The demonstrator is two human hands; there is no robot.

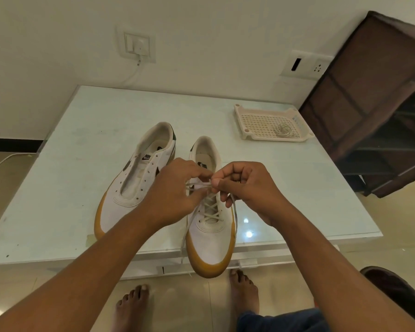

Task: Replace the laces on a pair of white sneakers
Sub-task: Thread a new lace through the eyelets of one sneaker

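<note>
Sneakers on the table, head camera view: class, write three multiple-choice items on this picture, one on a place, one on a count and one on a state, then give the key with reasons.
1. Where does the tray stand?
A. On the floor
B. Between the shoes
C. At the far right corner of the table

2. Of the left sneaker and the right sneaker, how many are laced?
A. None
B. One
C. Both

3. What do the left hand and the right hand do?
A. Pinch the lace
B. Lie flat
C. Lift a shoe

Key:
1 C, the tray sits at the far right corner, apart from the sneakers.
2 B, only the right sneaker shows crossed lace; the left sneaker's eyelets are empty.
3 A, fingers of both hands close on the lace above the right sneaker.
</note>
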